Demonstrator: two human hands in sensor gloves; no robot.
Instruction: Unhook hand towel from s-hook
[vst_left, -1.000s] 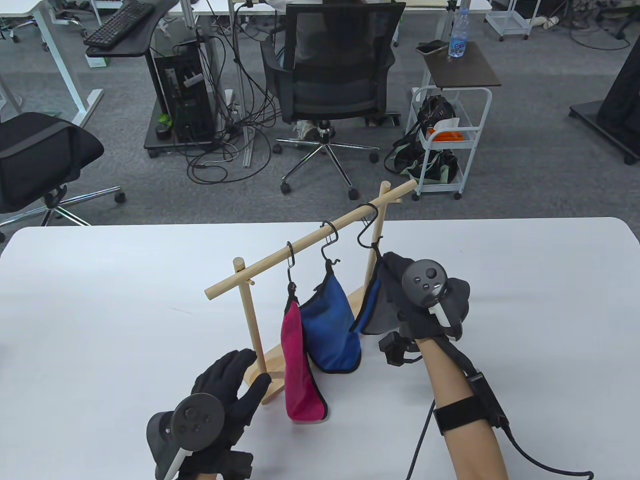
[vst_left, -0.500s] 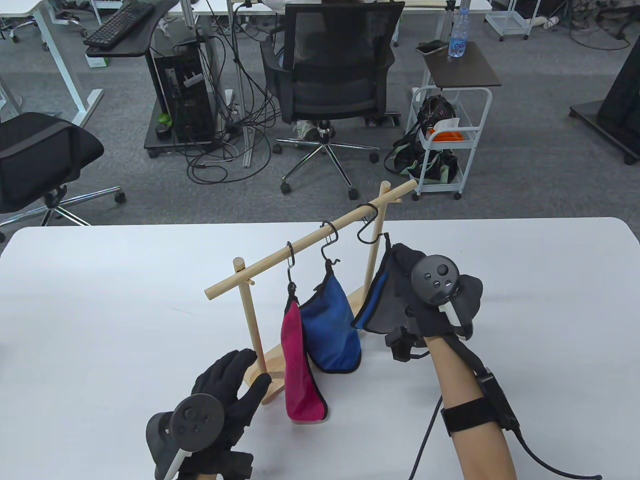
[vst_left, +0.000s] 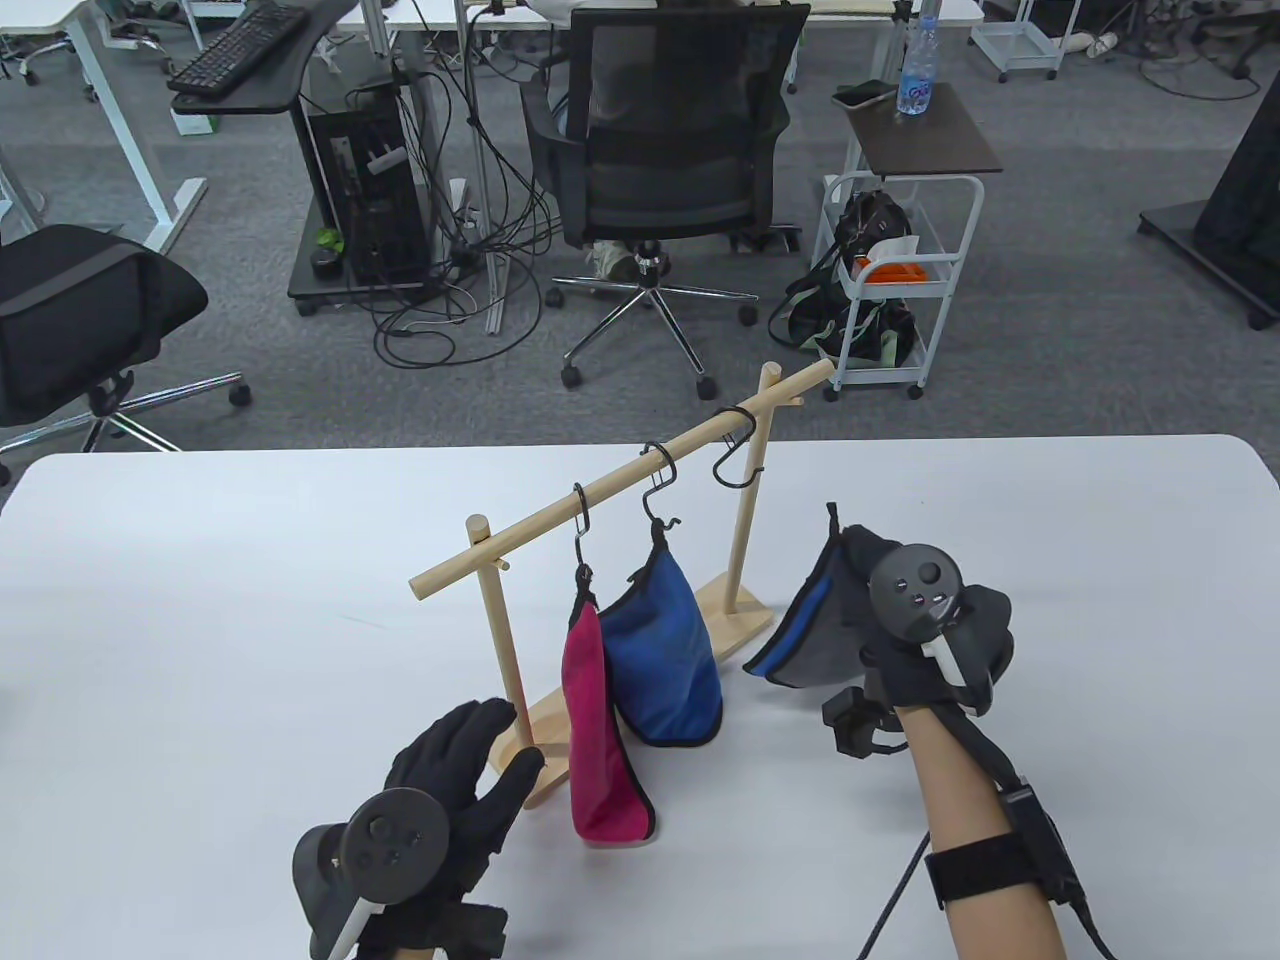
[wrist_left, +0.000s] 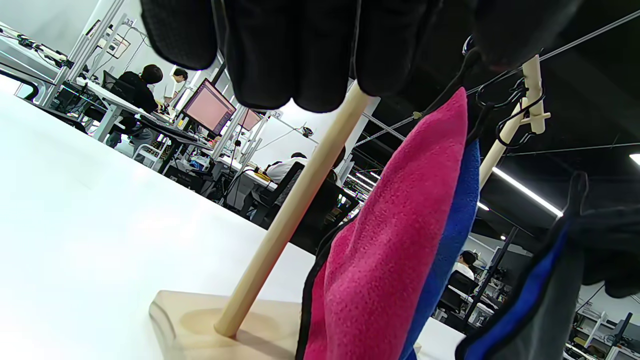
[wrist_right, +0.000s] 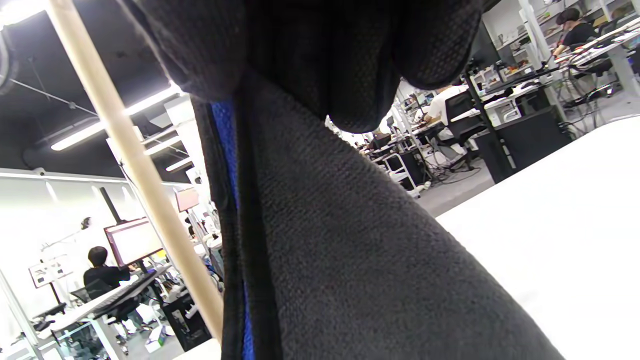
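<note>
A wooden rack (vst_left: 620, 480) stands on the white table (vst_left: 200, 600) with three black S-hooks on its bar. The right S-hook (vst_left: 737, 455) hangs empty. My right hand (vst_left: 905, 625) grips a grey and blue hand towel (vst_left: 810, 640), held off the hook to the right of the rack; the towel fills the right wrist view (wrist_right: 350, 250). A pink towel (vst_left: 600, 740) and a blue towel (vst_left: 665, 655) hang on the other two hooks. My left hand (vst_left: 450, 780) rests against the rack's near post (vst_left: 505, 640), fingers at the post in the left wrist view (wrist_left: 300, 75).
The rack's wooden base (vst_left: 540, 720) lies across the table's middle. Off the far edge are an office chair (vst_left: 670, 150), a white cart (vst_left: 890, 280) and a side table with a bottle (vst_left: 918, 70).
My right hand lifted the grey and blue towel's loop off the right S-hook and carried it right and toward me. The hook now hangs empty. My left hand stayed put.
</note>
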